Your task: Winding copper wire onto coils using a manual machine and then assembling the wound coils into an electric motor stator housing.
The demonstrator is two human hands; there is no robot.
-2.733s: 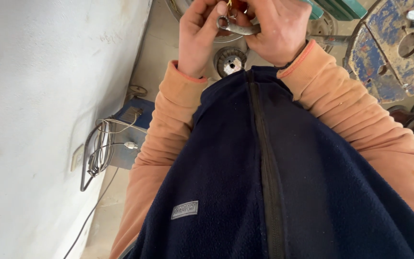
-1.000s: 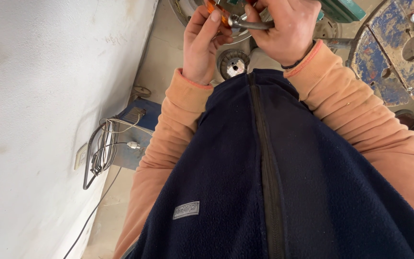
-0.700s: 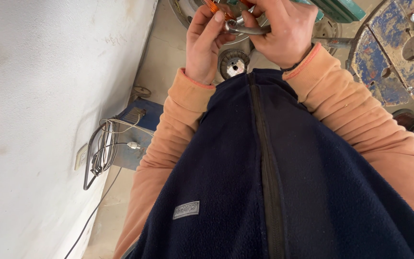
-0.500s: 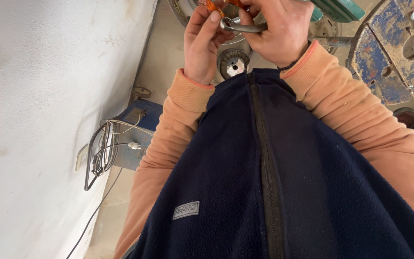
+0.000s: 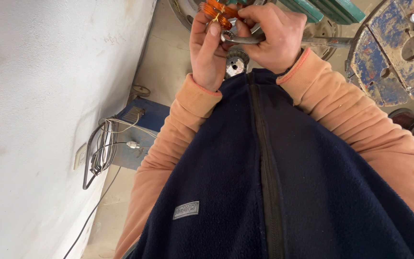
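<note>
Both hands are raised in front of my chest at the top of the head view. My left hand (image 5: 210, 50) pinches a small coil of orange copper wire (image 5: 218, 12) between thumb and fingers. My right hand (image 5: 275, 37) is closed on a grey metal tool (image 5: 239, 39) whose ring-shaped end sits against the coil. The two hands touch each other around the coil. Part of the coil is cut off by the top edge. My dark blue zipped vest and orange sleeves fill the lower frame.
A white wall (image 5: 49, 96) runs down the left with a socket and a bundle of cables (image 5: 102, 152). A blue metal box (image 5: 140, 132) stands on the floor. A round metal part (image 5: 235, 64) lies below my hands. A rusty blue disc (image 5: 393, 57) sits at right.
Both hands have stayed together at the top of the view with small finger shifts on the coil and tool. The orange coil shows more now than 2.7 s ago.
</note>
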